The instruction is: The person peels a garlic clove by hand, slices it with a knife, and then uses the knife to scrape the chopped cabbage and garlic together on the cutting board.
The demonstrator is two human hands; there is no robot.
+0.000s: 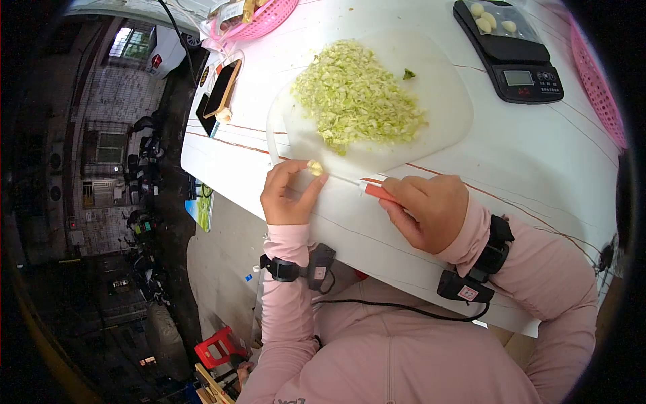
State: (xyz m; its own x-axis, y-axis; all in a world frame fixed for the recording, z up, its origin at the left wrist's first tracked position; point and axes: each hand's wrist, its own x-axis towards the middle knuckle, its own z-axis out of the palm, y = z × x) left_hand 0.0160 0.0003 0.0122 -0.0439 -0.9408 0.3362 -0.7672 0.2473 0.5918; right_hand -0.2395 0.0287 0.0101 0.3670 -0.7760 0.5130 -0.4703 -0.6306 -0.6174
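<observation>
Between the thumb and fingers of my left hand (291,193) is a small pale yellow garlic clove (315,167). My right hand (431,210) is wrapped round the red and white handle of a small knife (378,191). Its thin blade points left toward the clove, and its tip is too fine to make out. Both hands are over the table near the front edge of a translucent cutting board (447,111). A heap of chopped pale green vegetable (356,97) lies on the board, with a dark green scrap (408,74) beside it.
At the back right, a black kitchen scale (501,57) bears a bag with several cloves (486,20). Pink baskets stand at the far right (595,81) and back left (266,23). Phones (222,87) lie near the table's left edge. A black cable (404,308) links my wrist devices.
</observation>
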